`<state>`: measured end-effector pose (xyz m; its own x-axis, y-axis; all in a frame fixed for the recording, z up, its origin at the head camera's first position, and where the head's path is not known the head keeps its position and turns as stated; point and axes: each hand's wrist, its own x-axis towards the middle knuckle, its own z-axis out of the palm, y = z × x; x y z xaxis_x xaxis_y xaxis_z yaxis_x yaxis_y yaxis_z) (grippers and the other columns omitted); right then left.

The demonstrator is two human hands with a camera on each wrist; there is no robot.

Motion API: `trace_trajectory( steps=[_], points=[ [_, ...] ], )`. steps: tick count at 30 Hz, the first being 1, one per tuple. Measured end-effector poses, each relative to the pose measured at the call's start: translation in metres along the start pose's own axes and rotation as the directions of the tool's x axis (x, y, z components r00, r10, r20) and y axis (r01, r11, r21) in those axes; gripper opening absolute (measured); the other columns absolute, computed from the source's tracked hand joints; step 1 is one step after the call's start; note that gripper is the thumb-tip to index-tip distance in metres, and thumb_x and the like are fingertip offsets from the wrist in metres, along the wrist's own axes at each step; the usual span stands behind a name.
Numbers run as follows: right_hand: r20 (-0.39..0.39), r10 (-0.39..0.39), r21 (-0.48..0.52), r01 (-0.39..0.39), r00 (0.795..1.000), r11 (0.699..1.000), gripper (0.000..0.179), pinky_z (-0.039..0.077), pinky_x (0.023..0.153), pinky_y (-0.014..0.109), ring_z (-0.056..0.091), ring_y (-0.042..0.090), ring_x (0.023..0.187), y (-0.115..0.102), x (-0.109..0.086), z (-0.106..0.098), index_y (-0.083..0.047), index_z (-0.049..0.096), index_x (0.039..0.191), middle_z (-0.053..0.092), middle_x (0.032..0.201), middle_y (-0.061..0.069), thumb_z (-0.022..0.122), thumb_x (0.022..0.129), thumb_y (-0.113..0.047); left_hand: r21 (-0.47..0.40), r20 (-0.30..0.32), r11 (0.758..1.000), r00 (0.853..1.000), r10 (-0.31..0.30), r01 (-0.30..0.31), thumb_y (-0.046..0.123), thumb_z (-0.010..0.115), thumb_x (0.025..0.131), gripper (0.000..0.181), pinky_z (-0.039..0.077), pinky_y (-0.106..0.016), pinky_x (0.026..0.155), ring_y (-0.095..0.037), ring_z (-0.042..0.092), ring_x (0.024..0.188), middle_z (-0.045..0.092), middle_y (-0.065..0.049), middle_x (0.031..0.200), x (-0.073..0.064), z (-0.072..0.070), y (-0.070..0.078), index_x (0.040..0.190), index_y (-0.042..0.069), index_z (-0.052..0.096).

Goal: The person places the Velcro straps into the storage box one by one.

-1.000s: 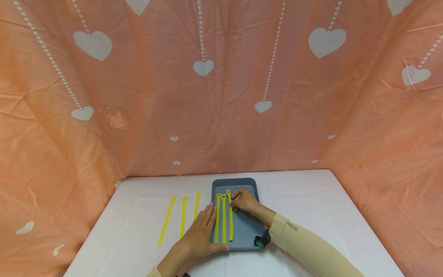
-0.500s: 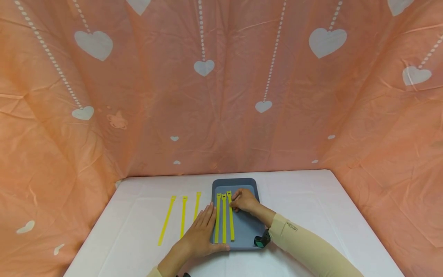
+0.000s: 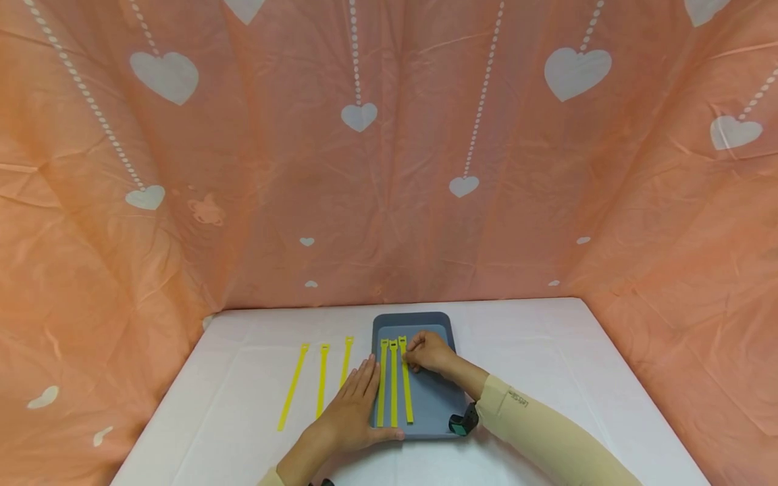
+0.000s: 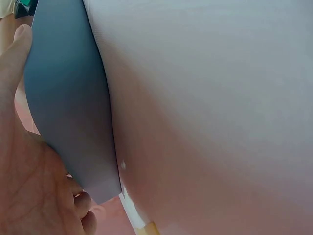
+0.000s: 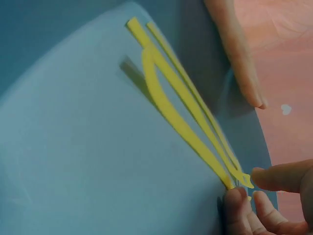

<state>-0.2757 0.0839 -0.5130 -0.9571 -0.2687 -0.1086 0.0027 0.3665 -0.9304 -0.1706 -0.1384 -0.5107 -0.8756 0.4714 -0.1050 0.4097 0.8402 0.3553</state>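
Note:
A blue-grey tray [image 3: 434,398] lies on the table. My left hand [image 3: 349,415] rests along its left side with straight fingers, thumb at the near rim; the left wrist view shows the palm against the tray's outer wall [image 4: 73,107]. Inside, two yellow cable straps [image 3: 394,388] with slotted heads lie side by side. To their right, my right hand [image 3: 430,352] pinches a third yellow cable strap [image 3: 407,395] close to its head. In the right wrist view that strap [image 5: 178,125] bows up, its tail casting a shadow on the tray floor.
Left of the tray, three more yellow straps [image 3: 322,381] lie spaced apart on the white table [image 3: 541,378], the nearest partly hidden by my left hand. A peach curtain [image 3: 401,250] with white hearts encloses the back and sides.
The strap in my right hand has shifted slightly toward me, bringing its head nearer level with the other two. My left hand stays in place.

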Motion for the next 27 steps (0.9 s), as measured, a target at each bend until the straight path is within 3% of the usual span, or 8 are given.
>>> trace_trajectory(
  steps=[7,14,22,27],
  points=[
    [0.024,-0.012,-0.022,0.012,1.0,1.0,0.015,0.064,0.066,0.034,0.071,0.02,0.072,-0.002,-0.006,-0.005,0.005,0.064,0.105,0.073,0.09,0.012,0.075,0.098,-0.004,0.016,0.004,1.0,1.0,-0.009,0.009,0.088,0.061,0.086,0.133,0.015,-0.052,0.134,-0.032,0.005,0.167,0.0,-0.017,0.18,0.001,0.001,-0.001,0.172,0.0,0.011],
    [0.005,-0.076,-0.134,0.076,0.997,0.988,0.023,0.058,0.068,0.034,0.071,0.021,0.08,-0.011,-0.016,-0.013,0.004,0.068,0.115,0.072,0.097,0.009,0.074,0.101,-0.014,0.001,-0.007,1.0,1.0,0.009,-0.009,0.086,0.063,0.087,0.132,0.014,-0.054,0.134,-0.034,0.006,0.167,0.0,-0.019,0.18,0.0,0.001,-0.002,0.171,-0.001,0.011],
    [-0.037,-0.18,-0.263,0.164,0.983,0.951,0.035,0.061,0.091,0.047,0.071,0.025,0.102,-0.014,-0.028,-0.019,0.004,0.069,0.125,0.073,0.109,0.009,0.077,0.101,-0.019,-0.007,-0.018,1.0,1.0,0.017,-0.017,0.087,0.063,0.086,0.133,0.014,-0.054,0.134,-0.035,0.006,0.167,0.002,-0.02,0.18,0.001,0.001,-0.003,0.171,-0.002,0.011],
    [-0.072,-0.231,-0.327,0.195,0.97,0.925,0.036,0.059,0.097,0.053,0.072,0.033,0.11,-0.014,-0.039,-0.024,0.002,0.069,0.129,0.074,0.118,0.013,0.077,0.101,-0.019,0.003,-0.015,1.0,1.0,0.009,-0.009,0.088,0.063,0.084,0.135,0.017,-0.054,0.133,-0.035,0.008,0.166,0.003,-0.02,0.18,0.001,0.0,-0.002,0.171,-0.002,0.012]
  ],
)
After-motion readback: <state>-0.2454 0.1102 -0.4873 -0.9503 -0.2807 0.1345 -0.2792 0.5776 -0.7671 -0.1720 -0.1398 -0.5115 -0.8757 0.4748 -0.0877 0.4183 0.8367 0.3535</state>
